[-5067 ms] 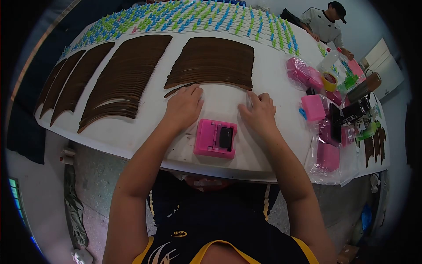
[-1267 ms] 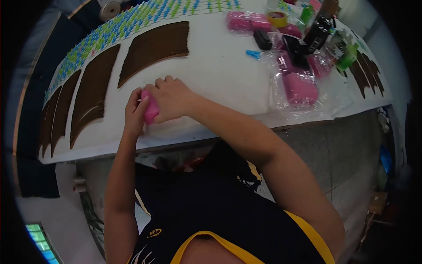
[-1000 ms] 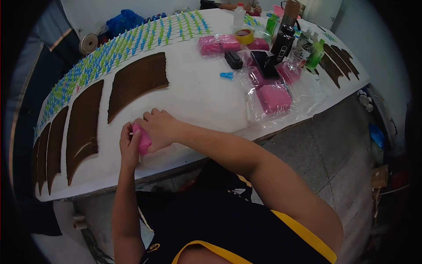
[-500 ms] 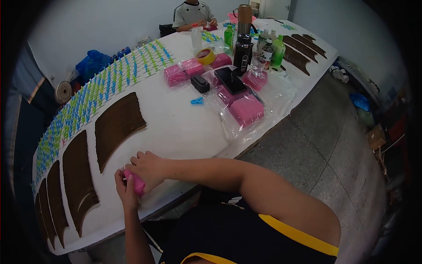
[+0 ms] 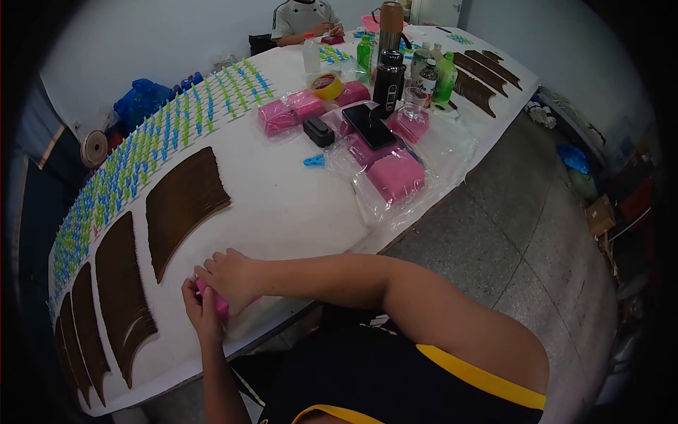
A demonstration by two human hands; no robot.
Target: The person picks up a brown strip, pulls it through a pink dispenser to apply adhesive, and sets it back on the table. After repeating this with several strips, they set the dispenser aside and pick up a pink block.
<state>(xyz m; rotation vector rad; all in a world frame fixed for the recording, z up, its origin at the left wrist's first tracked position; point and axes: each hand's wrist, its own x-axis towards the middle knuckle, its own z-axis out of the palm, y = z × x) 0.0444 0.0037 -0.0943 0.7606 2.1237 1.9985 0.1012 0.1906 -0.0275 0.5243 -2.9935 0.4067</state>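
Observation:
My left hand (image 5: 204,316) is wrapped round a small pink block (image 5: 215,302), with the thumb lying along its side. From the right, my right hand (image 5: 234,277) reaches over the same block, its fingers bent down at the upper end. What those fingertips pinch is too small to make out. A bit of pink also shows under my right wrist. Just beyond both hands lies a dark brown sheet (image 5: 187,205) with one curved edge. Further left is another long brown sheet (image 5: 121,283), beside several narrower ones.
Rows of blue and green clips (image 5: 152,152) line the table's far edge. Plastic-wrapped pink blocks (image 5: 395,177), a phone (image 5: 369,127), a black case (image 5: 318,132), a tape roll (image 5: 326,86), a black flask (image 5: 389,85) and bottles stand mid-table. Another person (image 5: 304,21) sits at the far side.
Both hands stay together on the pink block, and my right hand has shifted slightly down and covers more of it. The whole view has moved a little.

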